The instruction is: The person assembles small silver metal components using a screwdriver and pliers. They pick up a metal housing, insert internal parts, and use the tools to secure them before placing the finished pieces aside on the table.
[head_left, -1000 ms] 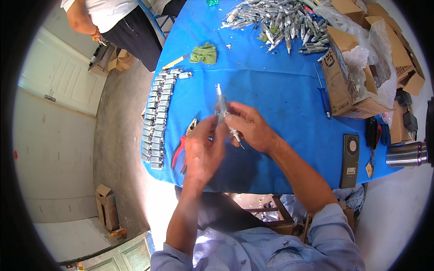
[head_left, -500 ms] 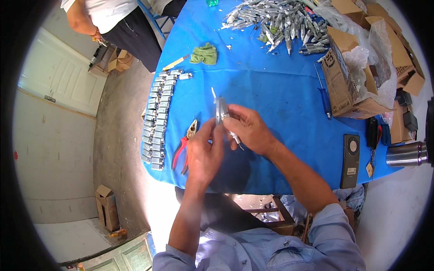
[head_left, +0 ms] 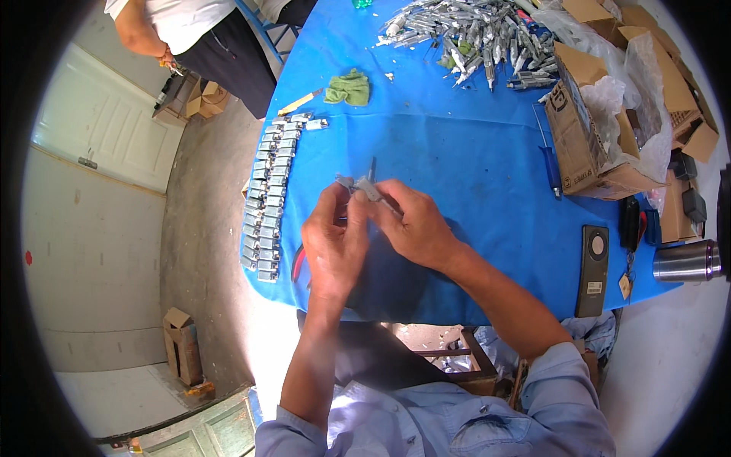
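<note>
Above the blue tablecloth, my two hands meet over a small grey metal part (head_left: 368, 189) with a thin rod sticking up from it. My right hand (head_left: 417, 228) pinches this part between thumb and fingers. Beside it, my left hand (head_left: 335, 240) is closed, its thumb and fingertips on a small pale greyish piece (head_left: 344, 182), whose kind is too blurred to tell. Under my left hand lie pliers, mostly covered, with a red handle (head_left: 298, 263) showing. Left of that hand stand rows of small silver metal pieces (head_left: 268, 206).
A pile of similar grey parts (head_left: 480, 38) covers the far table. A green cloth (head_left: 348, 88) and a knife (head_left: 301, 102) lie far left. Right are a screwdriver (head_left: 551, 167), cardboard box (head_left: 579, 145), dark flat device (head_left: 592, 270) and steel flask (head_left: 685, 261). Another person (head_left: 202, 38) stands beyond the left edge.
The grey part has turned and come slightly nearer to me. My left hand has shifted a little left, covering more of the pliers. Its fingertips now touch a pale piece beside the part.
</note>
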`<state>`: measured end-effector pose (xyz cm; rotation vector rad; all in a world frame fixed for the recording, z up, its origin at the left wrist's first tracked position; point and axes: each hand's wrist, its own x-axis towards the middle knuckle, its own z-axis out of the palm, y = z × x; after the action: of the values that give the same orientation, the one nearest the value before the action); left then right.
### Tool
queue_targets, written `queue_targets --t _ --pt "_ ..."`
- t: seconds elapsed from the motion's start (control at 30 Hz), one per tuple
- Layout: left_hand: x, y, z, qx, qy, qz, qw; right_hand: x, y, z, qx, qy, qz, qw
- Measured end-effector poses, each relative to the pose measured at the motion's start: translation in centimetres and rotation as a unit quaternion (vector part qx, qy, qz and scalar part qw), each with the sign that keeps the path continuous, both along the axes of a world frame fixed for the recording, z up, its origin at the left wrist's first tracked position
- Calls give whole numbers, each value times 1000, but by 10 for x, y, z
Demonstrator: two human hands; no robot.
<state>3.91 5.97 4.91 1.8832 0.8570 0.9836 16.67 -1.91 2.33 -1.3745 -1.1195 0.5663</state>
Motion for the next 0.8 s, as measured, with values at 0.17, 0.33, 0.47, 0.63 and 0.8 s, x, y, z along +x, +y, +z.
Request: queue_targets --t 0.17,0.33,0.47,0.63,0.8 --pt "3 -1 2 29 39 0 999 -1 -2 4 -3 36 -10 999" --pt "4 1 0 54 53 -8 997 0 -1 -2 -36 96 17 995" --pt "-3 7 -3 76 76 -20 994 0 -2 -1 -50 154 56 985" --pt "-2 4 4 7 23 -51 998 4 -6 5 -51 282 119 951" --pt "-9 10 7 -19 31 -82 996 7 -9 5 -59 400 169 899"
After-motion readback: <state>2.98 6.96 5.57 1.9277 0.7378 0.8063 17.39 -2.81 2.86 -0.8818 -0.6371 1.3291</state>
